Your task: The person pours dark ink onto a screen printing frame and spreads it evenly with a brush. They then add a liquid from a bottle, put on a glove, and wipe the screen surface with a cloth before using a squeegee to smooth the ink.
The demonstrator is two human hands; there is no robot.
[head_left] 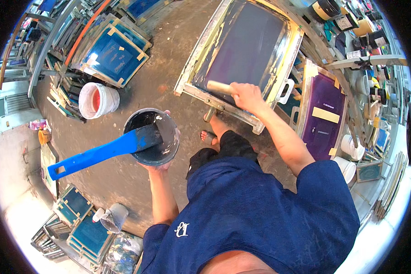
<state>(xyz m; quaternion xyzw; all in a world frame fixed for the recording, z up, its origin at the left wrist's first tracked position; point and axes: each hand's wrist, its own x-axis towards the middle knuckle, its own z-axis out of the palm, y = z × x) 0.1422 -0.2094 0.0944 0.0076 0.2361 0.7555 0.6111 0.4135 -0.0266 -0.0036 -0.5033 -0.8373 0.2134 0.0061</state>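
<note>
My left hand (160, 166) is wrapped round a tub (173, 141) smeared with dark ink, holding it from below and along its right side. A wide scraper with a long blue handle (93, 153) lies in the tub, its dark blade against the inside and its handle sticking out to the left. My right hand (247, 97) is closed on the end of a pale wooden bar (220, 87), over the near edge of a large printing screen (242, 50). The screen has a dark purple mesh and an ink-stained, taped frame. What lies under the bar cannot be made out.
Framed screens (116, 55) lean in stacks at the far left, near a white bucket (109, 98) stained red inside. A purple screen (324, 114) stands at the right, below shelves of ink tubs (324, 10). More screens (90, 233) and a grey bucket (115, 217) are at the lower left.
</note>
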